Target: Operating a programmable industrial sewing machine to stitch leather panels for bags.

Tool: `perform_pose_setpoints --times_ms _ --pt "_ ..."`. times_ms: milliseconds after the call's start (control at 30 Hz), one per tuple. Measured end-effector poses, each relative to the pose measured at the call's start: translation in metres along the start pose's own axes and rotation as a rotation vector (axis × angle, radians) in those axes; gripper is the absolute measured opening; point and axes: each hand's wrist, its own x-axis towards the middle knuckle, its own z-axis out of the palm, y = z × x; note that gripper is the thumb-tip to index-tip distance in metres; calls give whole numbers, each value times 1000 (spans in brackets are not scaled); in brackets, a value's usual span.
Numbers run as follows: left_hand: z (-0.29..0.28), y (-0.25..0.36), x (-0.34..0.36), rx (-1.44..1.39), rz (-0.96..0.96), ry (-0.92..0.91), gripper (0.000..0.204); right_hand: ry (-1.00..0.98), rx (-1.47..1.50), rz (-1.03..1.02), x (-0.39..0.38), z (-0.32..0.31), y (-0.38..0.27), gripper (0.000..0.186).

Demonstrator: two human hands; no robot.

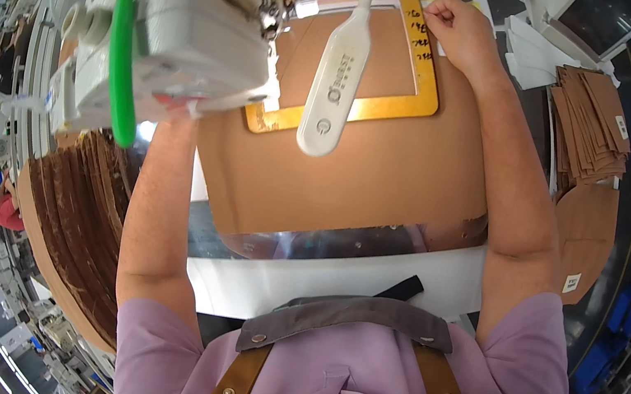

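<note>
A large brown fabric panel [351,186] lies flat on the shiny machine bed in front of me. On its far part rests a yellow rectangular frame [321,114] with handwritten marks and an open middle. My right hand [461,36] is at the frame's far right corner, thumb and fingers pinched together; whether anything is between them I cannot make out. My left forearm [160,204] reaches up under the white sewing machine head [200,36], which hides my left hand. Above the frame and panel hangs a white wand-shaped lamp [330,99].
A green handle [122,73] hangs from the machine's near side. Stacked brown pieces [70,214] stand at left; more brown pieces [589,130] lie at right beside white sheets [531,54]. Another person [1,204] sits far left. Blue bins [620,319] are at right.
</note>
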Motion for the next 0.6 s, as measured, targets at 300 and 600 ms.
perform_pose_setpoints --times_ms 300,600 --pt "-19 -135 22 27 -101 -75 25 96 5 -62 110 25 -6 23" --pt "-59 -54 -62 -16 -222 -251 30 462 13 -187 74 -18 -10 21"
